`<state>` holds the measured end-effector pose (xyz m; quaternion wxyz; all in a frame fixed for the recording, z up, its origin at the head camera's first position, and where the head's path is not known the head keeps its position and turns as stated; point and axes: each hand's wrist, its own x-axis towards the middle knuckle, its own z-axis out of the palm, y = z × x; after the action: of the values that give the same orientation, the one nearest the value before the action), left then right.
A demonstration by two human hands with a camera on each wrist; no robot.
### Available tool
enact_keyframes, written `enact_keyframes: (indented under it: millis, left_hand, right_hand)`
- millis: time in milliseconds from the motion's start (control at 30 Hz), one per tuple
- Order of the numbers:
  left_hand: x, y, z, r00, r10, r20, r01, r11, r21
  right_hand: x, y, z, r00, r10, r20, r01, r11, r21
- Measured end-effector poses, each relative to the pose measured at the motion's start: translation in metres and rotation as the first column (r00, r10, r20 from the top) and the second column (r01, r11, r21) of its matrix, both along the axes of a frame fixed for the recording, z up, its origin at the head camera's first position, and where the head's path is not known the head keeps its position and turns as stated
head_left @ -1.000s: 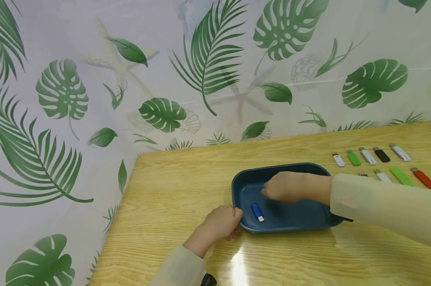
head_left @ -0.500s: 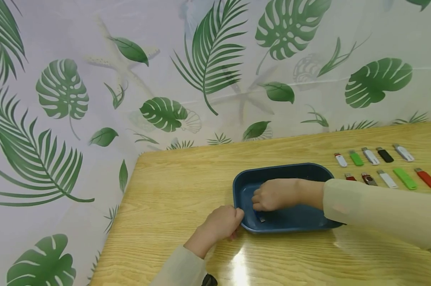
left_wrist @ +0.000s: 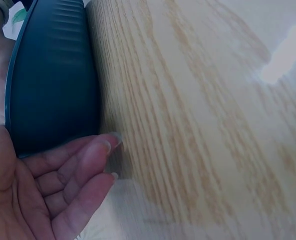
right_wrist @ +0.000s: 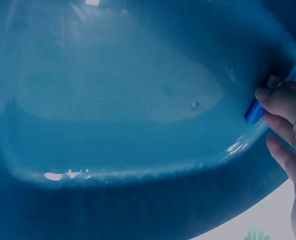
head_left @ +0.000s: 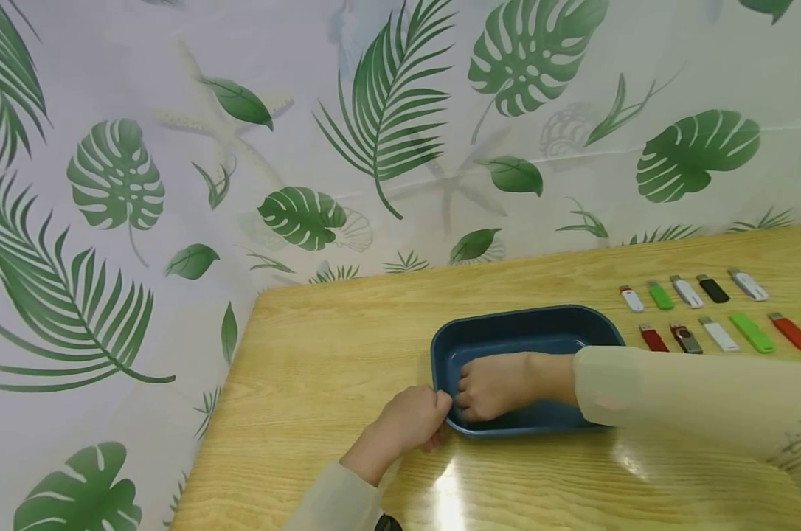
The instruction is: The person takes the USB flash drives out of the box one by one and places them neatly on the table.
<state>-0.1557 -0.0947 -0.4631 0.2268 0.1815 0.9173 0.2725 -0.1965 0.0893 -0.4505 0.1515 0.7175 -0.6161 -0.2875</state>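
Observation:
A dark blue plastic tray (head_left: 540, 345) stands on the wooden table. My left hand (head_left: 408, 417) holds its near left corner; in the left wrist view the thumb lies at the rim and the bent fingers (left_wrist: 88, 170) are against the outer wall. Down inside the tray, at its left end, is my right hand (head_left: 496, 386). Seen from the right wrist, its thumb and fingers pinch a blue USB stick (right_wrist: 254, 114) close to the tray's wall. From the head view the hand hides that stick.
Several USB sticks lie in two rows on the table right of the tray, among them a black one (head_left: 713, 288), a bright green one (head_left: 752, 332) and a red one (head_left: 793, 332). A leaf-patterned cloth (head_left: 400, 147) hangs behind the table.
My right hand has moved left and down inside the tray and taken hold of the blue USB stick, which lay on the tray floor. The left hand has stayed at the corner.

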Motion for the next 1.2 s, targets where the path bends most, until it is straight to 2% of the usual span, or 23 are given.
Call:
enact_keyframes:
  millis: [100, 233, 433, 533, 600, 767, 833, 900, 1000, 1067, 1167, 1200]
  left_hand:
    - [0.002, 0.000, 0.001, 1.000, -0.002, 0.005, 0.002, 1.000, 0.012]
    - [0.002, 0.002, 0.001, 1.000, -0.008, -0.001, 0.008, 1.000, 0.011]
    - [0.002, 0.006, 0.000, 1.000, -0.022, -0.012, 0.023, 1.000, 0.011]
    - [0.001, 0.005, 0.000, 1.000, -0.028, -0.010, 0.028, 1.000, 0.012]
    - [0.001, 0.003, -0.001, 1.000, -0.023, -0.008, 0.024, 1.000, 0.010]
    - [0.001, -0.001, -0.001, 1.000, -0.013, -0.008, 0.013, 1.000, 0.008]
    - [0.000, -0.001, -0.001, 1.000, -0.018, -0.010, 0.018, 1.000, 0.005]
    - [0.000, -0.002, 0.000, 1.000, -0.016, -0.006, 0.016, 1.000, 0.006]
    - [0.001, -0.001, 0.001, 1.000, -0.002, 0.012, 0.002, 1.000, 0.008]
    - [0.001, -0.001, 0.001, 1.000, 0.008, 0.023, -0.008, 1.000, 0.012]
    - [0.002, 0.001, 0.001, 1.000, 0.011, 0.026, -0.011, 1.000, 0.009]
    - [0.002, 0.001, 0.001, 1.000, 0.012, 0.027, -0.012, 1.000, 0.007]
  right_hand:
    - [0.003, -0.001, -0.003, 1.000, -0.025, -0.018, 0.025, 1.000, 0.002]
    - [0.004, -0.001, -0.006, 0.994, -0.106, -0.009, 0.106, 0.994, 0.000]
    - [0.006, 0.000, -0.007, 0.977, -0.206, 0.060, 0.205, 0.979, 0.014]
    - [0.007, -0.002, -0.005, 0.956, -0.270, 0.119, 0.266, 0.963, 0.043]
    - [0.006, -0.004, -0.003, 0.927, -0.330, 0.178, 0.323, 0.944, 0.068]
    - [0.004, -0.010, 0.005, 0.815, -0.489, 0.310, 0.469, 0.872, 0.142]
    - [0.004, -0.011, 0.008, 0.791, -0.519, 0.325, 0.496, 0.854, 0.157]
    - [0.004, -0.011, 0.012, 0.782, -0.535, 0.320, 0.512, 0.844, 0.162]
    - [0.006, -0.010, 0.020, 0.754, -0.573, 0.321, 0.550, 0.818, 0.170]
    - [0.006, -0.009, 0.026, 0.713, -0.618, 0.332, 0.593, 0.783, 0.186]
    - [0.008, -0.006, 0.034, 0.632, -0.680, 0.372, 0.663, 0.723, 0.196]
    - [0.008, -0.005, 0.036, 0.599, -0.703, 0.383, 0.687, 0.697, 0.205]
